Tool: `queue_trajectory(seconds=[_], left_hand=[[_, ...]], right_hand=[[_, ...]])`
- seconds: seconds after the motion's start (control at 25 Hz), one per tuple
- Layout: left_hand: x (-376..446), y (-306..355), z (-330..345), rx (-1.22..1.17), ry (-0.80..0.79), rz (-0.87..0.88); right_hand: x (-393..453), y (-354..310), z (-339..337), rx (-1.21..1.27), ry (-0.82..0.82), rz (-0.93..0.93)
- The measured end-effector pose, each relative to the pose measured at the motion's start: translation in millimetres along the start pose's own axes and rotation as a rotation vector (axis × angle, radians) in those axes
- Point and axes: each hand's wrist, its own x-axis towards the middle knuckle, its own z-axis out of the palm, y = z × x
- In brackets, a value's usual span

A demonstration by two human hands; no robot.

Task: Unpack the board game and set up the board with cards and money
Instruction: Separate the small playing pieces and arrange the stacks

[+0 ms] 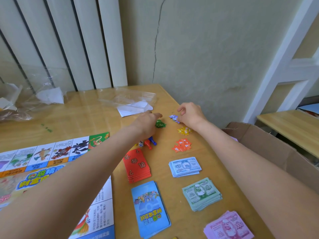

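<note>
Setup is judged nearly complete: game board (51, 169) is lying unfolded, card decks (137, 165) and banknote stacks (202, 194) are being kept alongside; purple star tokens (173, 117) are being pinched by right hand (189, 115), green tokens (160, 124) touched by left hand (146, 121), its grip indeterminable

1. Green star tokens (160, 124) lie heaped just under the left fingers (156, 116).
2. Purple star tokens (174, 117) touch the right fingers (180, 110).
3. Yellow tokens (185, 130) and orange tokens (182, 145) lie nearer the person than the right fingers.
4. Red cards (136, 165), blue cards (150, 208) and banknote stacks (185, 167) lie flat, well back from the fingers.
</note>
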Motion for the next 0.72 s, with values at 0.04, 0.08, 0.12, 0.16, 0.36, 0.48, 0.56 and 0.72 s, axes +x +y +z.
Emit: queue_trajectory(seconds=[0.04,0.08,0.12,0.16,0.36,0.48,0.56,0.72], left_hand=[[-2.8,-0.3,-0.5,-0.025,0.03,-0.003],[-6.2,0.2,-0.5,-0.049,0.076,0.0],[-10.0,1.5,-0.5,-0.068,0.134,0.016],[-14.6,3.6,-0.5,-0.081,0.19,0.046],[-40.7,21.5,-2.9,-0.06,0.2,0.247],[-52.8,28.7,2.0,-0.042,0.056,0.319],[-55.7,31.7,6.0,-0.012,0.017,0.326],[-57.4,37.3,7.7,0.04,0.064,0.327]], right_hand=[[-5.9,-1.2,-6.7,0.011,0.018,-0.085],[-14.0,-2.6,-15.6,0.029,-0.017,-0.183],[-24.1,-4.2,-25.9,0.035,-0.11,-0.28],[-35.2,-5.7,-35.4,0.02,-0.245,-0.352],[-67.2,9.1,-51.9,-0.099,-0.514,-0.349],[-79.2,23.3,-42.4,-0.062,-0.412,-0.36],[-86.0,30.2,-38.9,0.055,-0.334,-0.346],[-92.2,34.7,-38.6,0.099,-0.225,-0.357]])
